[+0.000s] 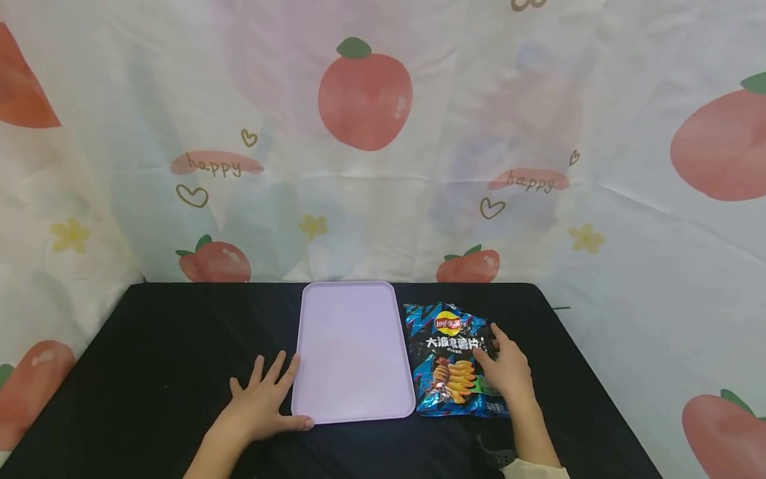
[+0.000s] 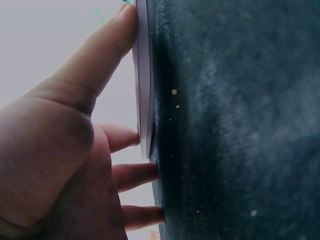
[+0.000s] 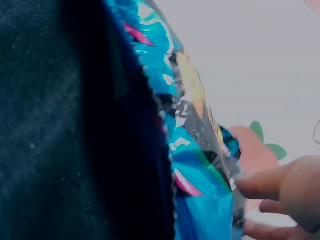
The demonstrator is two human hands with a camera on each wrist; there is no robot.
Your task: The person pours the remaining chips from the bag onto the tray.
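Observation:
A pale purple tray [image 1: 353, 352] lies flat on the black table. My left hand [image 1: 254, 406] is at its left side with the fingers spread. In the left wrist view, the thumb [image 2: 107, 47] touches the tray's rim [image 2: 144, 85], while two fingertips reach the black surface. To the right of the tray is a blue and black bag of potato chips [image 1: 449, 362], its printed front facing up. My right hand [image 1: 509, 369] grips the bag's right edge, thumb on the front. The right wrist view shows fingertips against the shiny bag [image 3: 195, 150]; part of the hand is out of frame.
The black table [image 1: 179, 346] ends at a pale curtain [image 1: 383, 219] printed with fruit and hearts, which also runs along both sides. A dark strap-like object [image 1: 493, 456] is near the right wrist, beside a cream sleeve [image 1: 532, 470].

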